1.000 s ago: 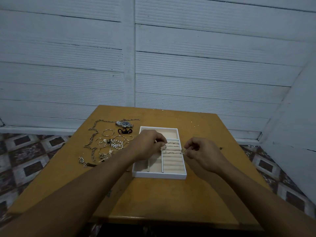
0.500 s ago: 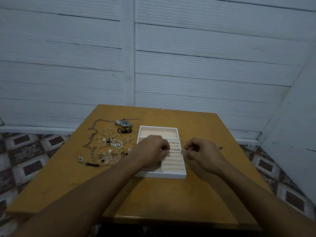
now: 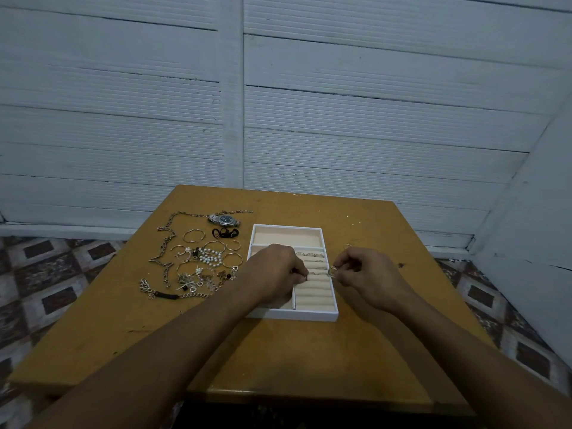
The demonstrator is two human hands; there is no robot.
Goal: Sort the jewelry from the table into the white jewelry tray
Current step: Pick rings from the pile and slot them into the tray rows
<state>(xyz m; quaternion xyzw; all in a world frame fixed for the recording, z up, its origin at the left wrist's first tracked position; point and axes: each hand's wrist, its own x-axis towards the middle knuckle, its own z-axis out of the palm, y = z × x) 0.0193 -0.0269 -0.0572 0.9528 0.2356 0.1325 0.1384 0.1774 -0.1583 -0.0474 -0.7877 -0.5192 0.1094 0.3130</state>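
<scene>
The white jewelry tray [image 3: 294,314] with beige lining sits mid-table. Its right column is a row of ring rolls [image 3: 315,289], with several rings [image 3: 310,255] tucked into the far rolls. My left hand [image 3: 274,274] lies over the tray's left side and pinches a small ring [image 3: 305,277] down at the rolls. My right hand [image 3: 365,275] hovers at the tray's right rim, pinching another small silver ring [image 3: 332,270]. Loose jewelry [image 3: 201,261] lies in a heap to the left of the tray: chains, hoops, a pearl piece.
A silver wristwatch [image 3: 224,219] and a black hair tie [image 3: 225,233] lie behind the heap. A long chain necklace [image 3: 167,243] runs down the heap's left side. The wooden table [image 3: 278,360] stands against a white plank wall; patterned floor tiles show on both sides.
My left hand has moved its ring a little nearer to me and lower, down onto the ring rolls. My right hand has stayed at the tray's right rim with its ring.
</scene>
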